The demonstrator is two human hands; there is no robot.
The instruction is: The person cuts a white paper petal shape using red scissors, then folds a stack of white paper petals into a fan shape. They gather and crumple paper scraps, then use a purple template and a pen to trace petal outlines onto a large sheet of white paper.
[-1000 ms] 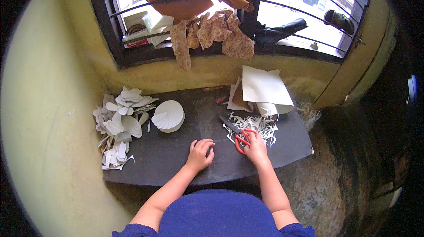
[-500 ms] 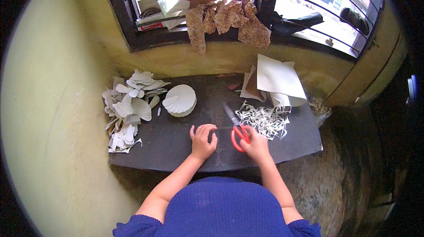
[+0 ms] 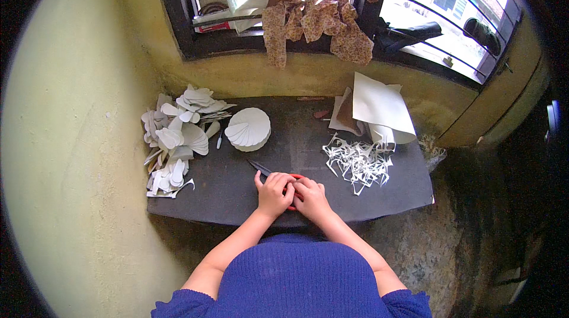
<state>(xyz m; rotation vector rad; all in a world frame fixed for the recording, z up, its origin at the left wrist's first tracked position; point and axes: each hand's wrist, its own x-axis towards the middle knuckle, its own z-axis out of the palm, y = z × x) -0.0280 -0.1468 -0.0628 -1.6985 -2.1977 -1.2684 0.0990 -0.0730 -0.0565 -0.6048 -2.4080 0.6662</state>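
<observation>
Both hands meet over a pair of red-handled scissors (image 3: pixel 258 167) near the table's front edge. The dark blades point to the far left and show beyond my left hand (image 3: pixel 275 195). That hand's fingers curl over the middle of the scissors. Closed around the red handles is my right hand (image 3: pixel 312 198), its fingertips touching the left hand; the covered parts are hidden. Just beyond the blades lies a round, scalloped stack of white petal-shaped pieces (image 3: pixel 249 129), fanned on top. White cut scraps (image 3: pixel 358 163) lie heaped to the right.
A loose pile of white and grey petal-shaped pieces (image 3: pixel 178 131) covers the left of the dark table (image 3: pixel 296 122), a small pen-like tool (image 3: pixel 220 140) beside it. White sheets (image 3: pixel 384 107) lie at the back right. Patterned cloth (image 3: pixel 317 27) hangs from the barred window.
My right hand has brought the scissors left, away from the scraps, and turned the blades toward the left. My left hand, free before, is now on the scissors. The view has shifted slightly.
</observation>
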